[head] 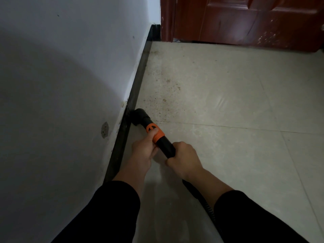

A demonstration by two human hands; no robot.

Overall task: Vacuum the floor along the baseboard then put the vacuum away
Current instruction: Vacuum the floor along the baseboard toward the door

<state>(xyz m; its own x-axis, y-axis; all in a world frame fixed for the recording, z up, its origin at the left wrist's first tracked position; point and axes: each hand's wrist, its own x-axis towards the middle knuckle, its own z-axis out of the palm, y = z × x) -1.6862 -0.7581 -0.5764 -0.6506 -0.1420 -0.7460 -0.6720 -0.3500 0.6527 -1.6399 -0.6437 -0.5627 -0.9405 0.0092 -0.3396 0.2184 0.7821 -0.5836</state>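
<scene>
A black vacuum wand with an orange collar points forward and left, low over the floor. Its black brush nozzle touches the dark baseboard where it meets the tiled floor. My left hand grips the wand at the orange collar, thumb on top. My right hand grips the black tube just behind it. A black ribbed hose trails back under my right forearm. Brown dust specks lie on the tile ahead of the nozzle, along the baseboard.
A white wall with a chipped spot fills the left side. A dark red wooden door stands shut at the far end, where the baseboard stops. Pale tiles spread out to the right.
</scene>
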